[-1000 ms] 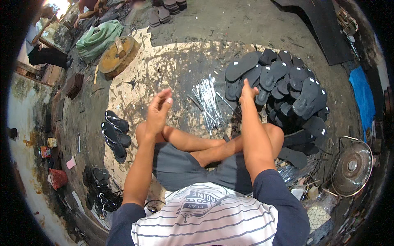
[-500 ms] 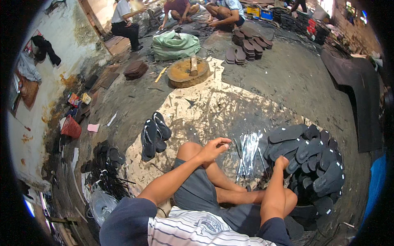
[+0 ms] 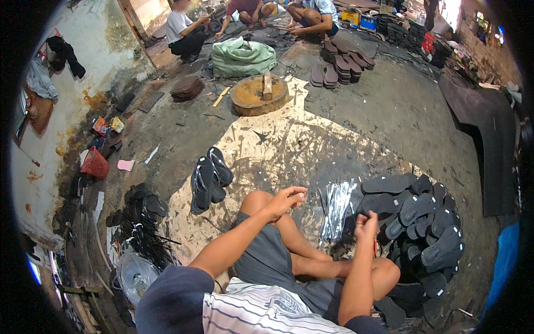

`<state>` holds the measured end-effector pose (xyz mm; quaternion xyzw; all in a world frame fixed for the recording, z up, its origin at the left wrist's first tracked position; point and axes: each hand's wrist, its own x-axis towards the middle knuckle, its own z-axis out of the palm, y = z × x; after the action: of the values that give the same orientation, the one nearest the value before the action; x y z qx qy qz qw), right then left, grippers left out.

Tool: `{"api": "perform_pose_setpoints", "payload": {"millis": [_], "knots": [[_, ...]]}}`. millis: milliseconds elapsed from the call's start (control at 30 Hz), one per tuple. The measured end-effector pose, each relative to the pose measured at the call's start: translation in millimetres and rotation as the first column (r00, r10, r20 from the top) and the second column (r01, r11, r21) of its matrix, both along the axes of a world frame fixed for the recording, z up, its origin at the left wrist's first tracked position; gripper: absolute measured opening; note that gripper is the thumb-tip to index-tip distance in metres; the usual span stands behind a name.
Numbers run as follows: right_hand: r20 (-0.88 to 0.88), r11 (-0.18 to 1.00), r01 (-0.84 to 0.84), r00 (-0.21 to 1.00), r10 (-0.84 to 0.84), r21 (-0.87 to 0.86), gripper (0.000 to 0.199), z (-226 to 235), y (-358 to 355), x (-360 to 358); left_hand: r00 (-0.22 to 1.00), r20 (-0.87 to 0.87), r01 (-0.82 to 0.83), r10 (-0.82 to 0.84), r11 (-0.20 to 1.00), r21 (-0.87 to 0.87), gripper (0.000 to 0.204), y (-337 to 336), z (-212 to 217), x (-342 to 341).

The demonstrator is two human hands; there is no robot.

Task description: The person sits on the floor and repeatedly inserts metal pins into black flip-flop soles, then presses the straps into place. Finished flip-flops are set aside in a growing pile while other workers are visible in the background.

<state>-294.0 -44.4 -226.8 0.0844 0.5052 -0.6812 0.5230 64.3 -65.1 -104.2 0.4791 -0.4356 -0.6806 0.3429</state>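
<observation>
I sit cross-legged on the floor. My left hand [image 3: 286,200] hovers above my left knee, fingers loosely curled with nothing visible in them. My right hand [image 3: 366,225] is raised over my right shin, fingers bent, near the edge of a heap of black sandal soles [image 3: 423,222]. Whether it pinches something small is not clear. A bundle of shiny thin straps [image 3: 335,207] lies on the floor between the two hands. A short stack of black soles [image 3: 208,178] lies to the left of my knee.
A round wooden block [image 3: 258,94] with a tool on it stands ahead, a green sack [image 3: 242,57] behind it. Several people sit working at the back. More sole stacks [image 3: 339,64], black sheets [image 3: 484,133] at right, a red basket [image 3: 95,163] and clutter at left.
The view has swung up and left, away from the floor in front. Both hands pulled back from the sole heap and straps toward my knees; the left rose over the left knee.
</observation>
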Motion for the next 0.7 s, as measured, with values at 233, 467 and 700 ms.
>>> {"api": "perform_pose_setpoints", "payload": {"millis": [233,467,700], "knots": [[-0.409,0.379,-0.923,0.374,0.832,-0.072,0.039,110.1,69.4,136.9,0.955,-0.166,-0.259,0.245,0.964,-0.067,0.08,-4.1,26.9,13.6],[-0.843,0.744,-0.397,-0.243,0.479,0.538,0.044,8.4,-1.9,66.2,0.947,0.108,-0.281,0.302,0.944,-0.173,0.063,49.6,89.7,64.7],[-0.714,0.631,-0.342,-0.239,0.658,0.696,0.044,-22.2,20.8,54.2,0.848,0.53,0.115,0.006,0.974,-0.195,0.058,119.2,77.5,96.3]]}}
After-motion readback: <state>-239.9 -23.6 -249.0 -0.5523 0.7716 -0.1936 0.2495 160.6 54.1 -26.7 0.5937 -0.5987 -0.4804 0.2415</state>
